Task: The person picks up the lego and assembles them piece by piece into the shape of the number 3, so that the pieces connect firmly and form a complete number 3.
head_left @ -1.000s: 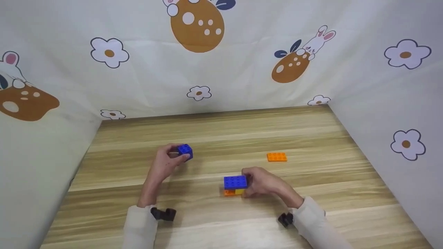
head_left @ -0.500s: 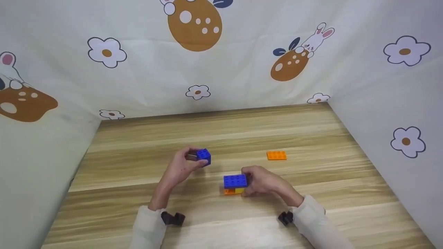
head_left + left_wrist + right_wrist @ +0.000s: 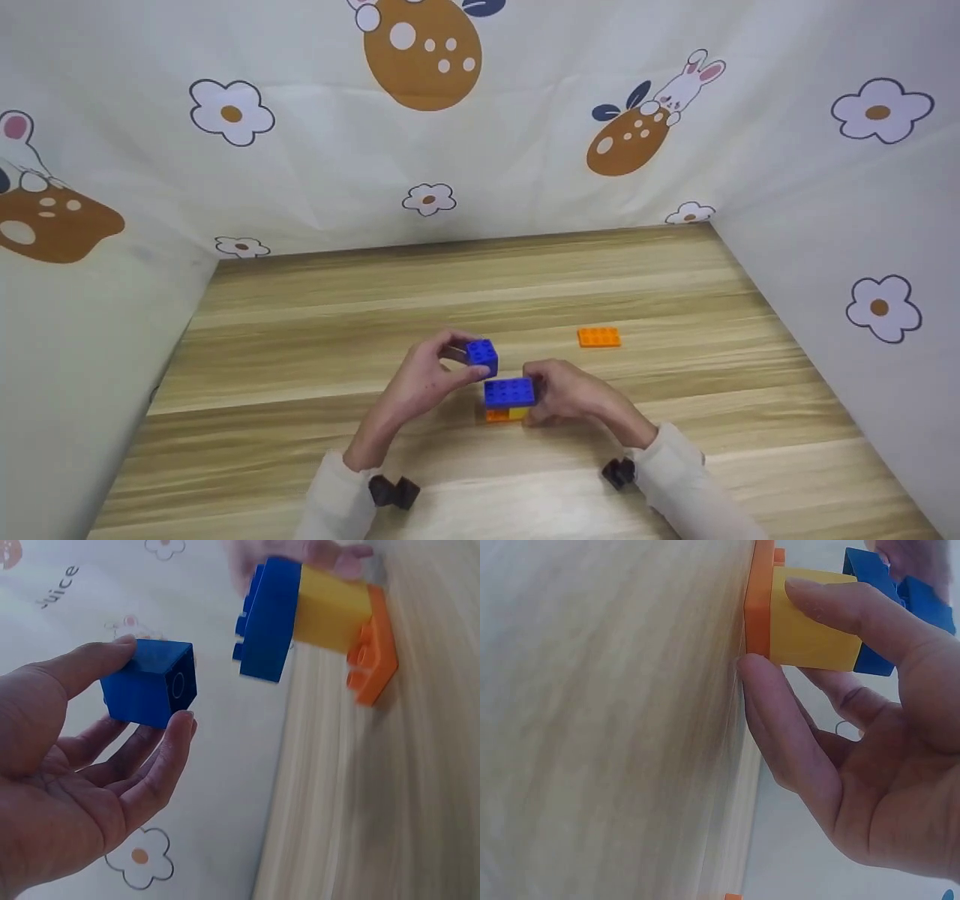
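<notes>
My left hand pinches a small blue building block between thumb and fingers, raised off the table, just behind and left of a stack. That stack has a blue plate on top, a yellow block under its right part and an orange plate at the bottom. On the left the blue plate overhangs, with a gap above the orange studs. From the right, my right hand grips the stack, thumb on the yellow block in the right wrist view. The two blue pieces stand apart in the left wrist view.
A separate orange plate lies on the wooden table, behind and right of the stack. Patterned cloth walls border the table at the back and on both sides.
My left hand has moved right and slightly nearer with the blue block, from the left of the table to beside the stack. The right hand and the stack have stayed in place.
</notes>
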Demonstrator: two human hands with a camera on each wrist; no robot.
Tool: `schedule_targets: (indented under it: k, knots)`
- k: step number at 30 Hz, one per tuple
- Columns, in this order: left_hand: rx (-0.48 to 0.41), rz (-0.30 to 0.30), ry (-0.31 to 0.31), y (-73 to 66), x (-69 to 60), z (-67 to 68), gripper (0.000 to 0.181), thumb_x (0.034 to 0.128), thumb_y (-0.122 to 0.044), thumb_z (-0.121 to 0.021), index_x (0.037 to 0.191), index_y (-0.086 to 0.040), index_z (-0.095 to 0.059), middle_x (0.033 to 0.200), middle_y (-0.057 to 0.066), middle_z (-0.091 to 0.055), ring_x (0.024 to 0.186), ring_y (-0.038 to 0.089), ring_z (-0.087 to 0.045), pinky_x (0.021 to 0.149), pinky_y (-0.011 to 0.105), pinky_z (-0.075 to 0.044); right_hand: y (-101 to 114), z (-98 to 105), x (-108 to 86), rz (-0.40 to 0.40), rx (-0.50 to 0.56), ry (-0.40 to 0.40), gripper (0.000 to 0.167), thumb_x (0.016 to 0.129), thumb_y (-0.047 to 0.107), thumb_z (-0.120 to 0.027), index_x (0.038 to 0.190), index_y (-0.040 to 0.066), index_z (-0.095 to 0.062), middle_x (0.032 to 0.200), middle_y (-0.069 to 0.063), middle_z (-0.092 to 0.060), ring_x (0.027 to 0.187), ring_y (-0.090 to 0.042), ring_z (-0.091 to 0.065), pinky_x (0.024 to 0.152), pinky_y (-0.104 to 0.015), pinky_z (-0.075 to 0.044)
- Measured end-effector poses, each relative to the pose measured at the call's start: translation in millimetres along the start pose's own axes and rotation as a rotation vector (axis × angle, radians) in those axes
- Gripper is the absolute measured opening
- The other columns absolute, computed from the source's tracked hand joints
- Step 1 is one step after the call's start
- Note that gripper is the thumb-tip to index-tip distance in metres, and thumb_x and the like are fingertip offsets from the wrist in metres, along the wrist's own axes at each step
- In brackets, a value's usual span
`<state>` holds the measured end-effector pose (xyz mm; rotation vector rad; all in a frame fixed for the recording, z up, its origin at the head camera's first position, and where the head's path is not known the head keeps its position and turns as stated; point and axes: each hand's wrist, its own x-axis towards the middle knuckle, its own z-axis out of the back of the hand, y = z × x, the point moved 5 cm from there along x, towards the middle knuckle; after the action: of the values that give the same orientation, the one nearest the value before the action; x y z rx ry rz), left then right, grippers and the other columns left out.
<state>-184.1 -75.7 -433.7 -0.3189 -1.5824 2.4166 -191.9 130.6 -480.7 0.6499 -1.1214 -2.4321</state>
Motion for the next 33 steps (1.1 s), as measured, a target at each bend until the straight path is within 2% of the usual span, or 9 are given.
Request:
schedule_targets:
  k: [7,11,17,22,27,31,33]
  knots:
    - [-0.013,-0.091,0.025,-6.3,0.3,-14.2,0.045,0.0886,-0.032,-0.077,0.125,-0.009,-0.063,0.115,0.01,-0.07,0.108,0.024,-0.063,0.082,0.03,-0.057,-0.1,-0.7,-0.3,0.004,0.027,0.011,0.034,0.069,0.002,-0.088,0.084,0.009,-0.058,0.08,0.001,-0.064,0.067,-0.014,-0.058,0.058,-0.028,-0.053]
    - [-0.019,-0.09,0.023,-5.8,0.7,-17.8,0.043,0.0893,-0.03,-0.077,0.125,-0.01,-0.063,0.114,0.009,-0.07,0.106,0.021,-0.063,0.082,0.029,-0.056,0.2,-0.4,-0.4,-0.002,0.028,0.012,0.033,0.07,0.003,-0.088,0.085,0.009,-0.059,0.081,0.001,-0.063,0.068,-0.014,-0.058,0.057,-0.028,-0.053]
    - [-0.023,-0.105,0.019,-6.4,1.6,-26.8,0.041,0.0898,-0.029,-0.076,0.123,-0.009,-0.063,0.121,0.01,-0.068,0.113,0.026,-0.063,0.094,0.042,-0.056,0.3,-0.1,0.4,-0.006,0.028,0.017,0.034,0.07,0.004,-0.088,0.095,0.009,-0.065,0.091,-0.004,-0.068,0.074,-0.017,-0.06,0.06,-0.03,-0.056]
    - [-0.031,-0.111,0.028,-5.9,2.5,-34.8,0.039,0.0907,-0.028,-0.075,0.123,-0.011,-0.064,0.123,0.01,-0.068,0.118,0.03,-0.062,0.101,0.048,-0.051,-0.5,0.1,0.7,-0.002,0.021,0.019,0.042,0.07,0.005,-0.088,0.107,0.011,-0.069,0.101,-0.008,-0.072,0.082,-0.019,-0.063,0.067,-0.034,-0.058]
    - [-0.018,-0.094,0.041,-2.3,4.6,-42.1,0.037,0.0909,-0.025,-0.075,0.123,-0.01,-0.063,0.123,0.011,-0.068,0.116,0.029,-0.063,0.102,0.048,-0.051,0.1,0.0,1.8,0.027,-0.008,0.02,0.049,0.07,0.006,-0.088,0.115,0.011,-0.07,0.107,-0.008,-0.074,0.091,-0.019,-0.064,0.085,-0.04,-0.057]
    - [-0.029,-0.071,0.037,-0.2,5.3,-45.0,0.037,0.0911,-0.024,-0.075,0.124,-0.012,-0.063,0.123,0.01,-0.068,0.115,0.026,-0.063,0.101,0.045,-0.053,1.0,0.3,2.0,0.019,-0.011,0.013,0.05,0.069,0.005,-0.089,0.115,0.011,-0.07,0.106,-0.008,-0.074,0.091,-0.019,-0.064,0.083,-0.038,-0.057]
    - [-0.036,-0.08,0.037,-0.1,5.0,-46.2,0.037,0.0912,-0.024,-0.075,0.124,-0.012,-0.063,0.123,0.01,-0.068,0.114,0.026,-0.063,0.101,0.045,-0.052,1.5,0.2,1.9,0.021,-0.017,0.008,0.049,0.069,0.005,-0.089,0.114,0.009,-0.07,0.105,-0.008,-0.074,0.09,-0.019,-0.064,0.082,-0.037,-0.057]
